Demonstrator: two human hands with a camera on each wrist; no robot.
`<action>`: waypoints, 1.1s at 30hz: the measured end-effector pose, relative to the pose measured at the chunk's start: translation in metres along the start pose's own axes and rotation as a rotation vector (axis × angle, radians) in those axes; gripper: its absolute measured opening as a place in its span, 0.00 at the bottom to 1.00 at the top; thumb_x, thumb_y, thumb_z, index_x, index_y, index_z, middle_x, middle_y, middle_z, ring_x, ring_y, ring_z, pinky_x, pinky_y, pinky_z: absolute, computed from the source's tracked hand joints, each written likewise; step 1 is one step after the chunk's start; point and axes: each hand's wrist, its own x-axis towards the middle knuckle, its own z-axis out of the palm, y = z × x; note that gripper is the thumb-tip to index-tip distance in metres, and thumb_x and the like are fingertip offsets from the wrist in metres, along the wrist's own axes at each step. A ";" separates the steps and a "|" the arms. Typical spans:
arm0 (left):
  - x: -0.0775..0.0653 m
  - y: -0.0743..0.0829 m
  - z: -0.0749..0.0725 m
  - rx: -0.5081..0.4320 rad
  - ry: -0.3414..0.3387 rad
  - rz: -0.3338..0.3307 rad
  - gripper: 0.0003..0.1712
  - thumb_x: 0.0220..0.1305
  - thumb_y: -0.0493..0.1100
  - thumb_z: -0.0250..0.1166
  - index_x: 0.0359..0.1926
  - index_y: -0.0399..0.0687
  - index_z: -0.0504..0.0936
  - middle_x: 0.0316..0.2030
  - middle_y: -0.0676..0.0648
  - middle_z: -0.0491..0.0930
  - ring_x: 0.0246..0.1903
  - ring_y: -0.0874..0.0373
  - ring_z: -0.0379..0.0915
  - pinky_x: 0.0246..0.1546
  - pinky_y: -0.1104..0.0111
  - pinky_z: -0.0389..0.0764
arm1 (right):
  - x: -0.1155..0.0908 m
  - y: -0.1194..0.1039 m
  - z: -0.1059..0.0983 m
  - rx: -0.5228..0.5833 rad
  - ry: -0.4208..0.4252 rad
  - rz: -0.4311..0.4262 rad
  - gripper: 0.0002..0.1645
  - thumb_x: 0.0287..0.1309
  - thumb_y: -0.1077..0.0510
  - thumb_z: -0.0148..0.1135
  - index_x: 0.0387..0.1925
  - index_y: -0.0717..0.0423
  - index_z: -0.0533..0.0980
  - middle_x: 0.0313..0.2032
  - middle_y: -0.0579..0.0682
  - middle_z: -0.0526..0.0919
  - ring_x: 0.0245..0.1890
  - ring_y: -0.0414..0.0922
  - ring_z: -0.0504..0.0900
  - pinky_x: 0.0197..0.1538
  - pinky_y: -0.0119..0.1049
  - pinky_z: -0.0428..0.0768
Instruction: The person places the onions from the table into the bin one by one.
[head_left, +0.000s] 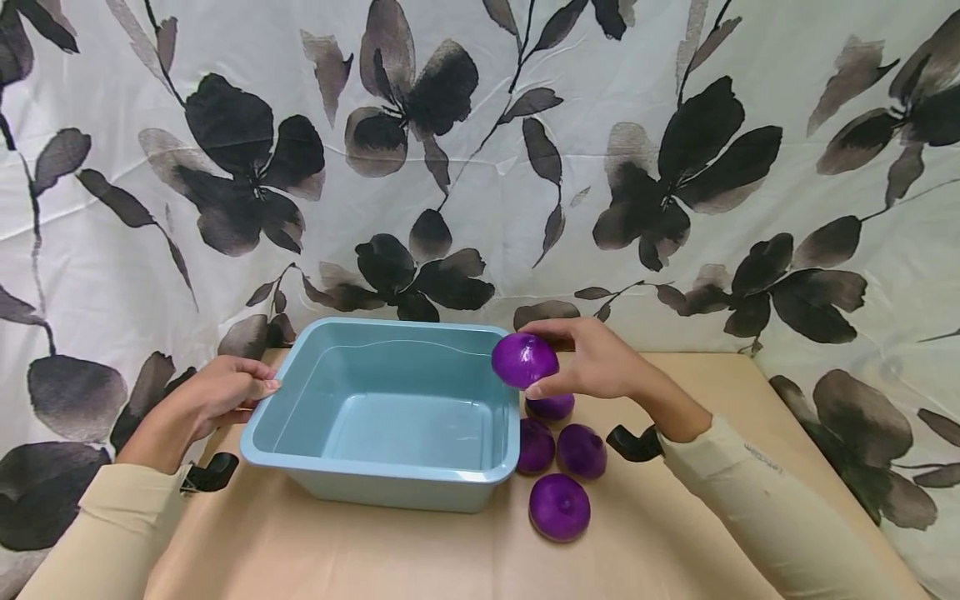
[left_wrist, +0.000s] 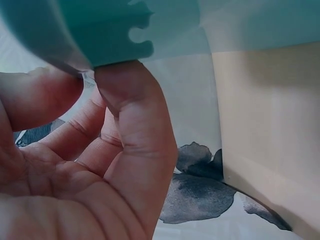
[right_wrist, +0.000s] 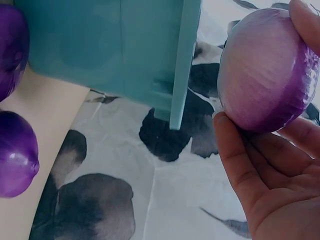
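Note:
A light blue plastic tub (head_left: 381, 497) stands on the table, its inside bare. My left hand (head_left: 225, 390) pinches the tub's left rim between thumb and fingers; the left wrist view shows the thumb and a bent finger of that hand (left_wrist: 135, 125) at the rim. At the tub's far right corner, my right hand (head_left: 600, 362) grips a glossy purple onion (head_left: 524, 360) by its sides, raised to rim height. The held onion (right_wrist: 267, 70) looks paler on one face in the right wrist view. Several more purple onions (head_left: 559, 507) lie beside the tub's right wall.
The tan tabletop (head_left: 675, 517) runs under the tub and onions. Behind it hangs a white cloth (head_left: 540, 275) with dark flower prints, close to the tub's back edge. A black strap piece (head_left: 634, 444) sticks out from the right wrist, and another (head_left: 212, 473) from the left.

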 end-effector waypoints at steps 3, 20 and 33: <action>-0.001 0.002 0.000 -0.007 -0.006 -0.005 0.20 0.75 0.38 0.60 0.60 0.26 0.73 0.32 0.51 0.81 0.32 0.60 0.80 0.33 0.66 0.85 | 0.008 -0.004 0.003 -0.009 -0.010 -0.028 0.49 0.43 0.48 0.86 0.66 0.59 0.76 0.55 0.54 0.87 0.51 0.47 0.88 0.53 0.39 0.88; -0.001 0.004 0.000 -0.011 -0.013 -0.040 0.19 0.74 0.38 0.60 0.58 0.28 0.74 0.29 0.52 0.77 0.30 0.60 0.76 0.30 0.67 0.83 | 0.052 -0.034 0.022 -0.036 -0.086 -0.073 0.50 0.41 0.49 0.87 0.67 0.57 0.77 0.59 0.51 0.86 0.55 0.47 0.86 0.55 0.40 0.87; 0.000 0.003 0.001 -0.022 -0.015 -0.038 0.19 0.74 0.38 0.61 0.59 0.28 0.74 0.29 0.52 0.79 0.30 0.60 0.77 0.30 0.67 0.83 | 0.084 -0.056 0.041 -0.054 -0.136 -0.045 0.49 0.39 0.49 0.88 0.66 0.54 0.78 0.57 0.51 0.87 0.55 0.47 0.85 0.55 0.40 0.87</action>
